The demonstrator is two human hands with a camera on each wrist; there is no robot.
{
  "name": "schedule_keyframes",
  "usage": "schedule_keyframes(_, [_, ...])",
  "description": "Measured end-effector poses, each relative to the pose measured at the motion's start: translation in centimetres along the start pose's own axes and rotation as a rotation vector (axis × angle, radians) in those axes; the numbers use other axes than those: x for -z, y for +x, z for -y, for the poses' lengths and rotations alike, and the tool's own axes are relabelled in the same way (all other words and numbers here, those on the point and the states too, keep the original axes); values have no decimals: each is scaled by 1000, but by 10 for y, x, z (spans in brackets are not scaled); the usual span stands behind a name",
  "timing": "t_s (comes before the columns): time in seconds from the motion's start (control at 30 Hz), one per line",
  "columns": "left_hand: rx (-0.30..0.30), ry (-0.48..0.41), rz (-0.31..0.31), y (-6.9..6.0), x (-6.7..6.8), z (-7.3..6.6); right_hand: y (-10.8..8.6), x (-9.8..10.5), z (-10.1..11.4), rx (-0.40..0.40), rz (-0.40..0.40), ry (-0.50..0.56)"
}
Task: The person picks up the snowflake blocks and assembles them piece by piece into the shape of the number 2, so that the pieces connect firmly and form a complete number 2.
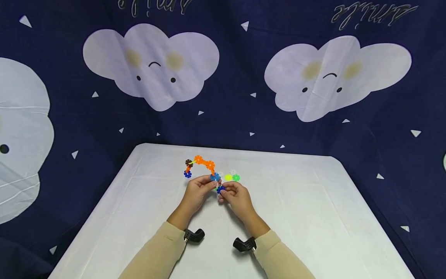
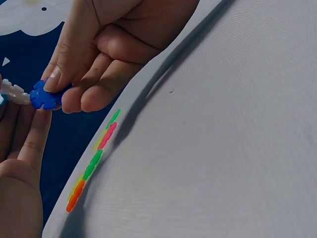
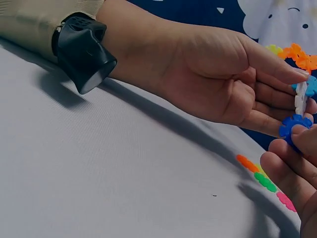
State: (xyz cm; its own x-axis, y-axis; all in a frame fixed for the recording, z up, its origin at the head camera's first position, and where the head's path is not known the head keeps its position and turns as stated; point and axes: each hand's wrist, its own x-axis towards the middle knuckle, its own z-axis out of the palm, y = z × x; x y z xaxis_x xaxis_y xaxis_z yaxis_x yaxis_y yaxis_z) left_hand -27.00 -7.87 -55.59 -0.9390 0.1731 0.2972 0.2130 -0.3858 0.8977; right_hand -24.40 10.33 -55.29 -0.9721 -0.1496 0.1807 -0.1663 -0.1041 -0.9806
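A chain of interlocking snowflake discs arches up from my left hand [image 1: 196, 192], through orange discs [image 1: 210, 165] and a brown disc [image 1: 189, 163] to a dark blue end disc [image 1: 187, 174]. The left thumb and fingers pinch the chain near its light blue disc [image 3: 311, 87] and a white disc [image 3: 301, 99]. My right hand [image 1: 239, 198] pinches another dark blue disc [image 2: 45, 95] between thumb and fingers. That disc touches the white disc's edge; whether they are slotted together I cannot tell. Fingers partly hide the joint.
Loose discs lie on the white table [image 1: 296, 217] beyond the hands, among them a yellow disc [image 1: 228, 177] and a green disc [image 1: 236, 178]. The wrist views also show an orange disc [image 2: 75, 196] and a pink disc [image 2: 107, 136]. A dark blue cloud-patterned cloth [image 1: 237, 116] hangs behind.
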Motion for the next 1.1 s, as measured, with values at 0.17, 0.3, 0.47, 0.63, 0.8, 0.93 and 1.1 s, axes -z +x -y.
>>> schedule_keyframes(0.17, [3, -22, 8, 0, -1, -1, -2, -1, 0, 9, 15, 35])
schedule_keyframes(0.3, [3, -30, 6, 1, 0, -1, -2, -2, -2, 33, 22, 37])
schedule_keyframes(0.47, [4, -40, -20, 0, 0, 1, -3, -4, -1, 60, 7, -1])
schedule_keyframes(0.63, [4, 13, -45, -1, -2, 1, -5, -5, 1, 62, -8, -38])
schedule_keyframes(0.8, [-12, 94, -21, -1, -1, 1, -8, -10, 3, 61, -41, -16])
schedule_keyframes(0.93, [-25, 154, 4, -1, -2, 0, -9, -11, 1, 86, -68, 1])
schedule_keyframes(1.1, [-33, 230, 27, -1, -4, 0, -7, -8, -6, 113, -92, 10])
